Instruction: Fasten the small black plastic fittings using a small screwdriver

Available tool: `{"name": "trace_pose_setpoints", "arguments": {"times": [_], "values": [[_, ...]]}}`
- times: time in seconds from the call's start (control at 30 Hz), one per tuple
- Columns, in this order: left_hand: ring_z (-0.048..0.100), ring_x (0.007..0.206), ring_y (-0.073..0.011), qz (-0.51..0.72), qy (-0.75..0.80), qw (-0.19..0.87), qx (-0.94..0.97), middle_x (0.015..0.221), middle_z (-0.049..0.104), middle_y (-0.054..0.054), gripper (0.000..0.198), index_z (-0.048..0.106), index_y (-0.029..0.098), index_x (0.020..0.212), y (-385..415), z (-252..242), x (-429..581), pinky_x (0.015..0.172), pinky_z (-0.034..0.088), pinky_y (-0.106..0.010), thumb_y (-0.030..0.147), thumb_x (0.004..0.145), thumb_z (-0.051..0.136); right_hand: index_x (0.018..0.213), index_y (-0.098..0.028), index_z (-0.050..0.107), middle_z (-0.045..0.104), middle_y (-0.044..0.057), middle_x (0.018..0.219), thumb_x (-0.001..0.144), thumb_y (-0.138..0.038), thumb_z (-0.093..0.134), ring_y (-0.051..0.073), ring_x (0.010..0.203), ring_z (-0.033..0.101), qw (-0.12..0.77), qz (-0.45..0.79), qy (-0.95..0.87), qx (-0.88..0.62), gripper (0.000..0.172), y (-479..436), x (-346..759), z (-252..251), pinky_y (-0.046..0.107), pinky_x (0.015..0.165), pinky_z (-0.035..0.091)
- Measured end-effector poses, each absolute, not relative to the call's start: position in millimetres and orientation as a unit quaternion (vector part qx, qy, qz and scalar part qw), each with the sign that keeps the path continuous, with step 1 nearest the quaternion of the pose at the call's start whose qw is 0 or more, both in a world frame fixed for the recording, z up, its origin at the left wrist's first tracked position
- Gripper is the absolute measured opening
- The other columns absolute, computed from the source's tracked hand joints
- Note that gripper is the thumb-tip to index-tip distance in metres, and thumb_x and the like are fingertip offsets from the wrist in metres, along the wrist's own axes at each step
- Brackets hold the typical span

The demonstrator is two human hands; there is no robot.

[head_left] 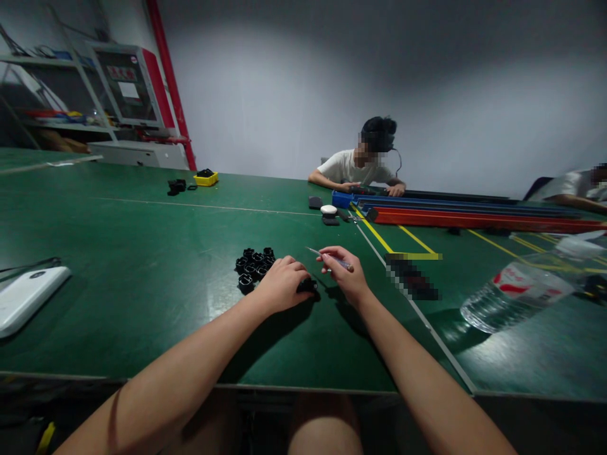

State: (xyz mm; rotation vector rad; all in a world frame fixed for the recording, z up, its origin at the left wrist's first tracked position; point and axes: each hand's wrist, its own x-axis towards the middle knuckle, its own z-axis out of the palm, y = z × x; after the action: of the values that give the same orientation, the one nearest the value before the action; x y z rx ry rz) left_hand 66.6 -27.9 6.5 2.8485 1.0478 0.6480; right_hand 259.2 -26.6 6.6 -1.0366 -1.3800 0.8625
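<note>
My left hand (284, 283) is closed around a small black plastic part (308, 285) just above the green table. Its fingers cover most of that part. Between the fingers of my right hand (345, 270) is a slim pen-like tool (337, 260) with a thin pointed metal tip. The tip points left, over the table beyond my left hand, and does not touch the part. A heap of similar black ring-shaped parts (253, 266) lies just left of my left hand.
A water bottle (516, 291) stands at right, and a white device (31, 297) lies at left. Farther back are a yellow tray (206, 179) of black parts and long orange rails (474, 218). Across the table sits a co-worker (358, 161); another person is at far right.
</note>
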Motion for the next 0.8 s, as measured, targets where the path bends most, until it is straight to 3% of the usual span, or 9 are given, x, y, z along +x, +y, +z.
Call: {"name": "trace_pose_setpoints", "arguments": {"times": [0.23, 0.4, 0.53, 0.8], "values": [[0.059, 0.096, -0.0289, 0.251, 0.403, 0.009, 0.88, 0.096, 0.071, -0.009, 0.028, 0.065, 0.019, 0.11, -16.1, 4.2, 58.5, 0.085, 0.046, -0.041, 0.031, 0.085, 0.068, 0.09, -0.018, 0.067, 0.073, 0.008, 0.08, 0.078, -0.044, 0.069, 0.016, 0.063, 0.063, 0.573, 0.379, -0.588, -0.426, 0.029, -31.3, 260.6, 12.8, 0.026, 0.049, 0.046], [0.057, 0.098, -0.028, 0.286, 0.427, 0.017, 0.858, 0.101, 0.07, -0.009, 0.029, 0.062, 0.019, 0.112, -8.3, -0.7, 54.6, 0.085, 0.048, -0.039, 0.027, 0.084, 0.068, 0.091, -0.018, 0.066, 0.075, 0.008, 0.081, 0.08, -0.041, 0.066, 0.017, 0.065, 0.063, 0.569, 0.382, -0.599, -0.413, 0.025, -37.1, 261.3, 17.4, 0.028, 0.054, 0.046], [0.056, 0.101, -0.0277, 0.306, 0.434, 0.025, 0.847, 0.109, 0.069, -0.01, 0.042, 0.059, 0.017, 0.126, -5.9, -3.6, 54.8, 0.09, 0.047, -0.04, 0.027, 0.086, 0.066, 0.086, -0.019, 0.065, 0.075, 0.007, 0.077, 0.082, -0.04, 0.064, 0.017, 0.062, 0.061, 0.567, 0.373, -0.616, -0.401, 0.021, -41.0, 262.3, 19.4, 0.03, 0.056, 0.047], [0.055, 0.094, -0.0262, 0.301, 0.436, 0.034, 0.847, 0.099, 0.068, -0.01, 0.035, 0.067, 0.021, 0.121, -9.5, 1.9, 53.3, 0.086, 0.046, -0.039, 0.03, 0.088, 0.064, 0.087, -0.02, 0.066, 0.073, 0.006, 0.073, 0.085, -0.04, 0.061, 0.019, 0.064, 0.061, 0.567, 0.356, -0.643, -0.372, 0.02, -45.1, 264.5, 19.3, 0.032, 0.06, 0.048]]}}
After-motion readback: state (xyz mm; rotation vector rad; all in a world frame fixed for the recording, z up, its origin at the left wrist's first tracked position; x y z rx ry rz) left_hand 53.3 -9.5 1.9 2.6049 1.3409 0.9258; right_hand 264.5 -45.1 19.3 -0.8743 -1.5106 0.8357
